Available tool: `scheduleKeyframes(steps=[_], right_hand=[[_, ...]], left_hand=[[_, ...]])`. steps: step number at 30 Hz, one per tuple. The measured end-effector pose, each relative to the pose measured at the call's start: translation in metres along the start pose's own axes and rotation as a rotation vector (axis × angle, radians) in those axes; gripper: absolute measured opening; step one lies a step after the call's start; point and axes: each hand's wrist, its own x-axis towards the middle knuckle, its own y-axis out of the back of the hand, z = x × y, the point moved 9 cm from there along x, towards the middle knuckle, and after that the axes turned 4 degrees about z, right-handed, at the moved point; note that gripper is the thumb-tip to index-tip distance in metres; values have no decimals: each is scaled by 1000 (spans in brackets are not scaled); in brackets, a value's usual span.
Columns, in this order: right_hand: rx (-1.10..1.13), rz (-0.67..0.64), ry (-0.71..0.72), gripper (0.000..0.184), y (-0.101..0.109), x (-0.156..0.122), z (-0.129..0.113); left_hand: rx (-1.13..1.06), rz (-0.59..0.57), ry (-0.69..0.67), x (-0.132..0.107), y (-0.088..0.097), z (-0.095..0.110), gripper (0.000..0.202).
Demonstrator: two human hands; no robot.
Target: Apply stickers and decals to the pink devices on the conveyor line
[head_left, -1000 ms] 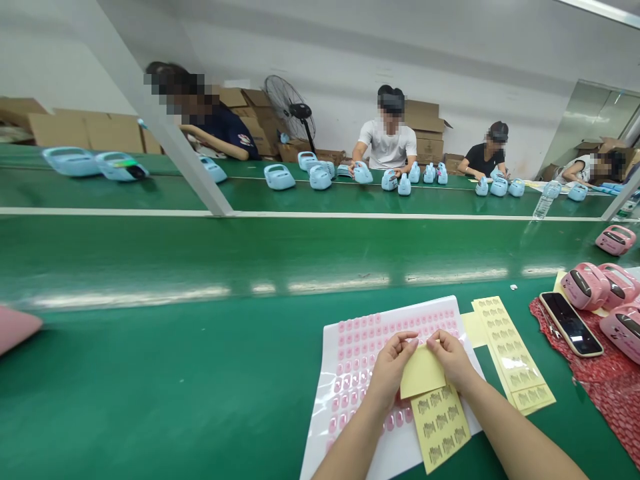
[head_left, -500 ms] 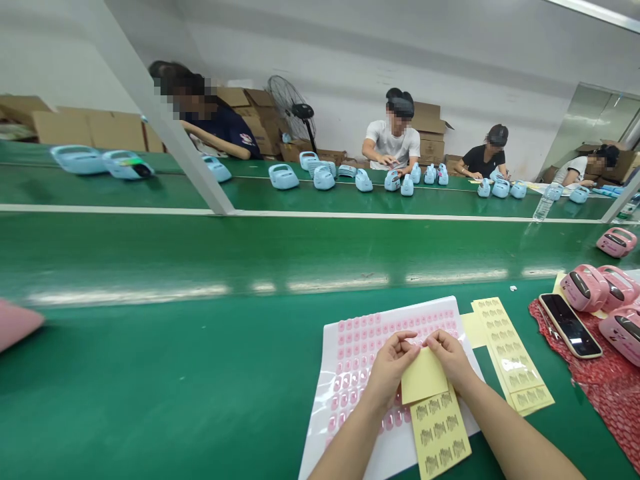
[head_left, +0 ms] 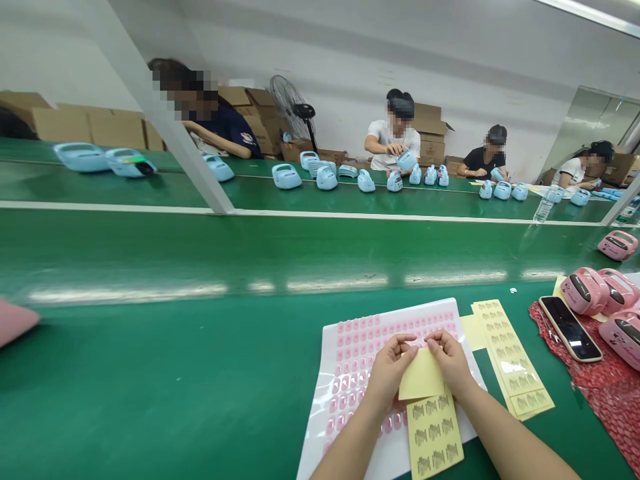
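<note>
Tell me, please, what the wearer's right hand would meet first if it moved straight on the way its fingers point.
The right hand would probably meet the left hand opposite it first, though depth is unclear.

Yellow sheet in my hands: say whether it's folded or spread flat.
Apparently folded: the yellow sheet shows a plain flap over its printed part.

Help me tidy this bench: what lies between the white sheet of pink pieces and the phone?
In the head view: yellow sheets, a strip of green table, then the edge of the red wrap with a metal item.
</note>
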Motion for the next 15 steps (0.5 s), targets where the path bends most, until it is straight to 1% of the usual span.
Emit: scheduleKeyframes(steps=[2, 7, 12, 15], right_hand=[[15, -2, 2, 25, 0, 0, 2], [97, -68, -18, 26, -5, -1, 4], [126, -63, -37, 24, -4, 1, 6], [117, -60, -26, 23, -4, 1, 7]], left_hand=[[-13, 17, -20, 0, 2, 2, 33], [-31, 84, -77, 3, 10, 9, 33], [-18, 70, -67, 3, 7, 7, 33], [13, 83, -78, 2, 8, 7, 32]])
